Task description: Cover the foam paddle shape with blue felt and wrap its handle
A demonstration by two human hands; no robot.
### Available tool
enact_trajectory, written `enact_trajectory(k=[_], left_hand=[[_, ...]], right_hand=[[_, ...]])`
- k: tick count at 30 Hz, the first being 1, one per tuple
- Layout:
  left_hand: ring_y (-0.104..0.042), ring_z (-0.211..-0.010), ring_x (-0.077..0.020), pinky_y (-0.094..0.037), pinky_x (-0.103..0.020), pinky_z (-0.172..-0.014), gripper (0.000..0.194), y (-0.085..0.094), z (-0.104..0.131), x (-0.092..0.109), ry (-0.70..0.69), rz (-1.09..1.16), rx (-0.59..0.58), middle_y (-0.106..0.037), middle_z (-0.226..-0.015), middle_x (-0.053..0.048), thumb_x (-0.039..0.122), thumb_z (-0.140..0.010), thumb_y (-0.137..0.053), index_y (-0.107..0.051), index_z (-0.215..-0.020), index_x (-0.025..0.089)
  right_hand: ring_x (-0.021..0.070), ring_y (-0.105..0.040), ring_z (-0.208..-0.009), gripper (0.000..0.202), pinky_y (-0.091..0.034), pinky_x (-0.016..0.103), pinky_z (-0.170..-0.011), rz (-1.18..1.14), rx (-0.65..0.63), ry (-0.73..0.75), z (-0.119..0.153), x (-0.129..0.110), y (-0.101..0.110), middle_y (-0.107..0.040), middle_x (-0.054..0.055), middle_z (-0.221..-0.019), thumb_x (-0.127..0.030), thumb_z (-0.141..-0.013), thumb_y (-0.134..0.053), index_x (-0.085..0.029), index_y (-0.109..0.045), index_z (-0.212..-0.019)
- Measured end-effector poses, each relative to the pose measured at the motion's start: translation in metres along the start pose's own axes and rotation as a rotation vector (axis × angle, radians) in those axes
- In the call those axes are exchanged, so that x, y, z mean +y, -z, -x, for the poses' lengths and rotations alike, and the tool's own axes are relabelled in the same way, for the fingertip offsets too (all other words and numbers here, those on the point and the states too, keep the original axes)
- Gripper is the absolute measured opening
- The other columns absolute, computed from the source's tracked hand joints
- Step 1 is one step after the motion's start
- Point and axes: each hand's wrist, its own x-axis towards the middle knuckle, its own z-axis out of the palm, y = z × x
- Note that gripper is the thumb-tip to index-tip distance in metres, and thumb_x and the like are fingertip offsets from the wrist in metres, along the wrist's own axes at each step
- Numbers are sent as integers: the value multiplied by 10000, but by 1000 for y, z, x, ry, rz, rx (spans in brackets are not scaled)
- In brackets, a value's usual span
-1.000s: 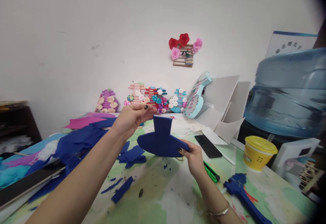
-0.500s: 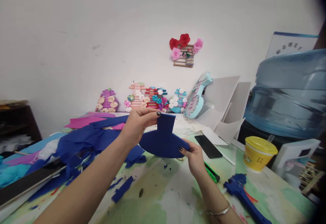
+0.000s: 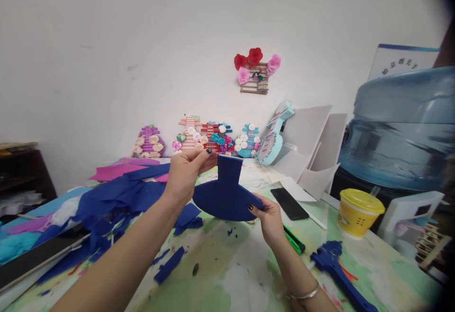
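Note:
A dark blue cutout [image 3: 227, 198], with a rounded body and a narrow neck pointing up, is held above the table. Its surface looks covered in blue paper, and a pale edge shows along the top of the neck. My right hand [image 3: 272, 217] pinches the right tip of the body, thumb in front and fingers behind. My left hand [image 3: 186, 170] is beside the upper left edge of the neck. Its thumb is off the cutout, and its fingertips reach the neck's edge; whether they touch is unclear.
Blue paper sheets [image 3: 124, 193] and scraps lie left. To the right are a black phone [image 3: 289, 203], a green cutter [image 3: 294, 240], a blue glue gun [image 3: 337, 269] and a yellow tub [image 3: 360, 212]. Decorated lute-shaped crafts [image 3: 190, 134] stand against the wall, near a large water bottle [image 3: 401, 132].
My left thumb has come off the top of the neck, and the hand has shifted slightly left. My right hand keeps its pinch. The view has turned slightly.

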Motion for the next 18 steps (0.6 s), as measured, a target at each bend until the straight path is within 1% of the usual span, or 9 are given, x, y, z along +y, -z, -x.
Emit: enact_trajectory(k=[3, 5, 8, 10, 12, 13, 15, 16, 18], left_hand=[[-711, -771, -207, -548, -346, -848, 256, 6, 1, -5, -52, 2, 62, -736, -728, -58, 313, -619, -821, -711, -736, 113], [-705, -776, -195, -542, -331, -844, 257, 8, 4, -7, -104, -5, 66, -732, -733, -51, 302, -615, -827, -693, -740, 122], [-692, -857, -201, -534, -307, -823, 316, 5, 14, -10, -150, -64, -78, -740, -855, -57, 261, -610, -828, -674, -866, 155], [-681, -891, -213, -534, -299, -790, 366, 2, 22, -14, -136, -125, -188, -737, -924, -62, 233, -613, -817, -668, -942, 175], [-682, -833, -212, -534, -293, -737, 268, 1, 27, -19, -123, -166, -240, -737, -869, -56, 233, -642, -786, -681, -881, 172], [-680, -781, -205, -533, -291, -709, 193, 1, 29, -21, -127, -181, -245, -733, -818, -50, 237, -661, -766, -685, -821, 167], [-669, -696, -192, -535, -298, -680, 104, 4, 30, -27, -157, -196, -242, -723, -748, -37, 228, -678, -740, -690, -746, 167], [-669, -687, -192, -540, -308, -692, 80, 7, 30, -29, -176, -202, -243, -724, -744, -33, 218, -682, -733, -701, -741, 174], [-684, -725, -204, -543, -348, -793, 46, 13, 29, -36, -217, -218, -258, -738, -767, -31, 204, -698, -721, -730, -743, 197]], right_hand=[[204, -656, -723, 310, -524, 339, -717, -3, -11, 10, 0, 2, 1, -751, 13, -813, -186, -570, -790, -218, -773, -877], [209, -665, -754, 316, -526, 350, -760, 7, -14, 31, 0, 4, 1, -755, 8, -839, -181, -586, -784, -224, -772, -898], [239, -678, -854, 323, -522, 393, -843, 63, -19, 66, 2, 7, 2, -758, 13, -906, -168, -615, -761, -237, -770, -930], [269, -666, -974, 311, -490, 433, -931, 102, -43, 106, 2, 8, 2, -751, 28, -986, -165, -631, -741, -243, -772, -930], [281, -626, -1089, 289, -427, 458, -1019, 133, -60, 167, 0, 8, 1, -731, 39, -1071, -163, -645, -716, -247, -774, -916], [281, -609, -1122, 288, -401, 464, -1045, 164, -44, 200, -1, 8, 1, -722, 42, -1098, -164, -650, -706, -247, -773, -917], [278, -595, -1139, 324, -382, 471, -1056, 287, 41, 251, -2, 4, 1, -708, 58, -1131, -178, -658, -689, -239, -760, -969], [278, -595, -1132, 358, -386, 471, -1048, 371, 103, 268, -1, 1, 2, -700, 70, -1143, -193, -665, -680, -231, -747, -1014], [281, -603, -1105, 398, -408, 462, -1014, 551, 220, 290, 5, -10, 7, -691, 97, -1152, -239, -691, -653, -207, -720, -1082]])
